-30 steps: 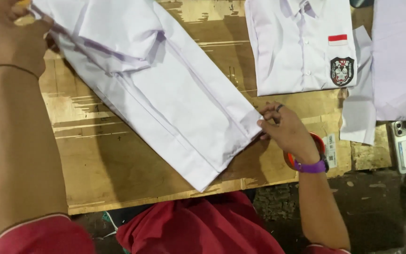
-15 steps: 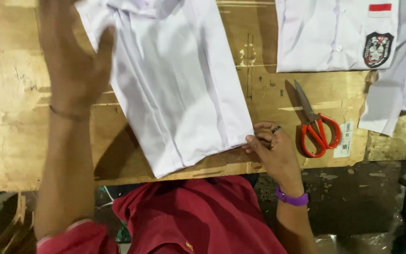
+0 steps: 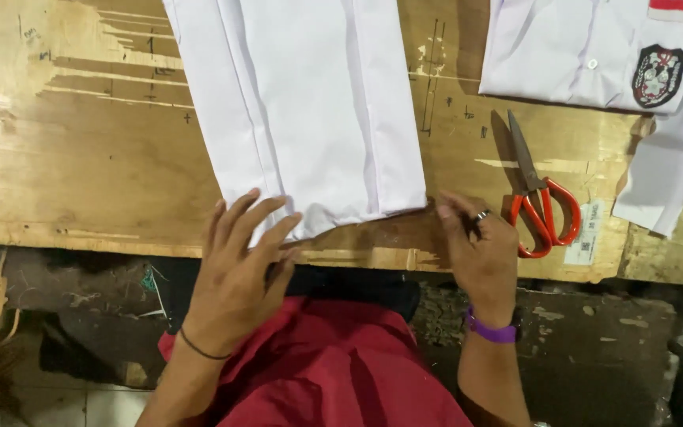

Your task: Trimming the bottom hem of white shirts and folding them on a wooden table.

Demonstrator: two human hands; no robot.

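The head view is filled by a big, worn, brown wooden bench (image 3: pixel 81 158). A long folded white cloth garment (image 3: pixel 310 111) is laid flat on it, and its bottom edge is found near the front edge of the bench, right in front of the person. Half a second ago this cloth was tilted to one side; now it is seen lying straight. It looks as if the cloth has just been lined up, so the fold can be pressed flat.

A second white shirt with a dark badge and a small red patch (image 3: pixel 594 47) is spread at the far right of the bench, well apart from the hands.

The left hand (image 3: pixel 239 277) was lifted high in the air before. Now it has been brought down, and its fingers are spread wide, with the tips laid on the bottom left corner of the folded cloth.

The right hand (image 3: pixel 480 253) is rested on the bench just beside the bottom right corner. Its fingers are curled loosely, and nothing is pinched in its grip.

A pair of red-handled metal scissors (image 3: pixel 535 190) is left just beside the right hand, untouched.
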